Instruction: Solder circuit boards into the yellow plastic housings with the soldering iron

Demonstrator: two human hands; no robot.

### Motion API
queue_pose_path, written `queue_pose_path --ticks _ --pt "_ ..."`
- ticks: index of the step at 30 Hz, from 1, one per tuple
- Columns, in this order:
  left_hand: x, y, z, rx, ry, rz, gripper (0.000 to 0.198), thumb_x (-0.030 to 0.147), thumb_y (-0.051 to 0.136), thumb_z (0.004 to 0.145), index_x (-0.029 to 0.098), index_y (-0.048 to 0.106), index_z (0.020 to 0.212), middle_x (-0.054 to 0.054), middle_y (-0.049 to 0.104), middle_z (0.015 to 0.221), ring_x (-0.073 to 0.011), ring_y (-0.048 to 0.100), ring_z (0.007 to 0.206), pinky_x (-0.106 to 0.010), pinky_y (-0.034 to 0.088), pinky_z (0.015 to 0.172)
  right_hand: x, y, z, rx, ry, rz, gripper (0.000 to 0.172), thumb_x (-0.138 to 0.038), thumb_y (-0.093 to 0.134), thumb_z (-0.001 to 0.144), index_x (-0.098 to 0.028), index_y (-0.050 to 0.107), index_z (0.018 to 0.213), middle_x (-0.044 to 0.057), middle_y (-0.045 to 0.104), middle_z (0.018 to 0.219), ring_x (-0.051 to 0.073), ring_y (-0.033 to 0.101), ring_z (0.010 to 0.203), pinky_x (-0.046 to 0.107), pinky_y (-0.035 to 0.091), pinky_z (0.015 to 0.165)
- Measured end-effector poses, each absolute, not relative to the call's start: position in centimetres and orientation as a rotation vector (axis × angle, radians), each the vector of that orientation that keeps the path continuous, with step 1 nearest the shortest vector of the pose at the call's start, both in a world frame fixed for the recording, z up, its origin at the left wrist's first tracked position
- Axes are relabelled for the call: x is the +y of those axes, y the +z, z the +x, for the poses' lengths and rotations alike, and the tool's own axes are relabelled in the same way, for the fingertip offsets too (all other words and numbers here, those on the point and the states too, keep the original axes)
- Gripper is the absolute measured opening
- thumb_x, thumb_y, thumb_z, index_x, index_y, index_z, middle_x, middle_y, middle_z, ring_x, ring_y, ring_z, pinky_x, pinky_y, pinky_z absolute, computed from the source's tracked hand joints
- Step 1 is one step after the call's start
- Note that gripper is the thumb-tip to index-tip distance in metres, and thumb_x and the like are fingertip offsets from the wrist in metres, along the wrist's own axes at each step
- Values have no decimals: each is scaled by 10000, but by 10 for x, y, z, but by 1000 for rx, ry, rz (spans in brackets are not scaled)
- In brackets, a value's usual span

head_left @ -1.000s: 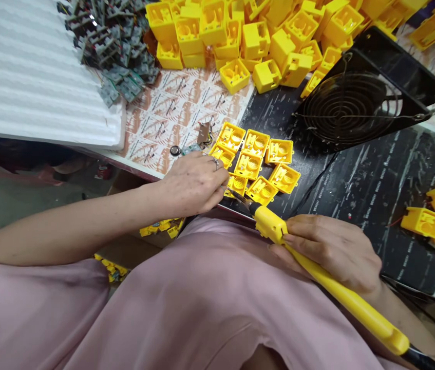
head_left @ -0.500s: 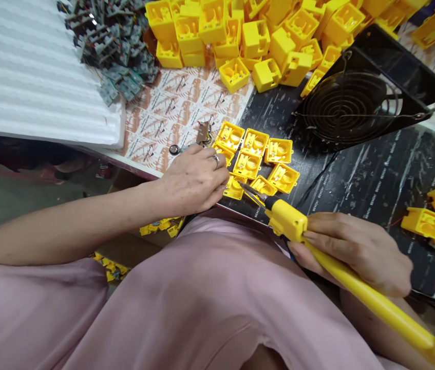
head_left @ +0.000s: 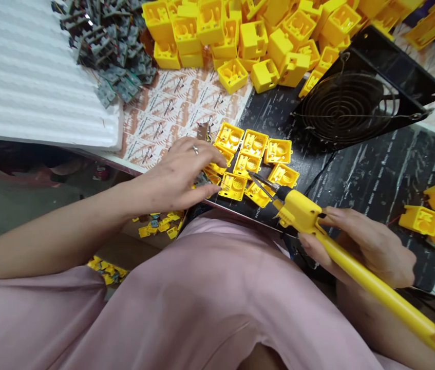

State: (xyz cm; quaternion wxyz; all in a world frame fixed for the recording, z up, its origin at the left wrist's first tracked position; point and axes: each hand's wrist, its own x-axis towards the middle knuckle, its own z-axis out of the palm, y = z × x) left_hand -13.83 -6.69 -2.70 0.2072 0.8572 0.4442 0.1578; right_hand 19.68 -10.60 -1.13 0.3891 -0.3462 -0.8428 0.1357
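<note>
My left hand (head_left: 178, 174) rests at the table's front edge with fingers curled onto a small yellow plastic housing (head_left: 233, 187), steadying it. Several more open yellow housings (head_left: 254, 149) lie in a cluster just behind it on the black mat (head_left: 359, 174). My right hand (head_left: 363, 246) grips a yellow soldering iron (head_left: 333, 246) by its handle. The iron's metal tip (head_left: 260, 181) points left, hovering over the near housings, close to my left fingertips.
A heap of yellow housings (head_left: 256, 36) fills the back of the table. Grey circuit boards (head_left: 109, 46) are piled beside a white corrugated foam sheet (head_left: 28, 72). A black fan with a wire guard (head_left: 352, 103) stands at right. More yellow housings (head_left: 429, 216) sit far right.
The soldering iron has swung up and right, its tip now over the housings. My left hand has shifted forward and spread over the near housing.
</note>
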Motion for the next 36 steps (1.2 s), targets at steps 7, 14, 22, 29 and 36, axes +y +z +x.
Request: queue_pose_path --ticks 7,14,22,29,36 --pt "-73 -35 -124 1406 382 2565 234 388 564 1022 239 728 948 -22 792 995 -270 693 1076 -583 342 1195 -110 -15 195 -2102 374 -915 729 -172 851 884 -284 574 1550 29 802 914 219 775 734 324 682 605" --pt "-68 -26 -115 1207 481 2880 332 203 510 1040 203 671 749 -10 718 738 -215 663 793 -454 433 991 -99 -14 190 -2133 263 -810 376 -186 735 975 -171 657 1342 22 798 833 167 763 658 243 664 608" --pt "-69 -32 -127 1188 465 2776 322 159 477 1040 204 684 797 19 704 700 -162 685 650 -419 443 959 -99 -19 189 -2061 145 -846 214 -200 681 996 -168 664 1207 8 784 803 146 759 653 214 653 625" --pt "-70 -38 -126 1192 440 2811 284 145 493 1002 202 672 789 17 688 675 -162 673 626 -408 457 938 -102 -30 196 -2028 148 -872 355 -172 682 970 -170 651 1324 24 801 889 154 765 685 229 652 618" --pt "-69 -33 -126 1240 342 2704 275 222 487 963 196 690 778 -11 724 697 -191 687 658 -428 475 945 -123 -40 212 -1842 363 -1080 592 -207 844 882 -293 657 1437 27 817 993 190 781 739 283 660 611"
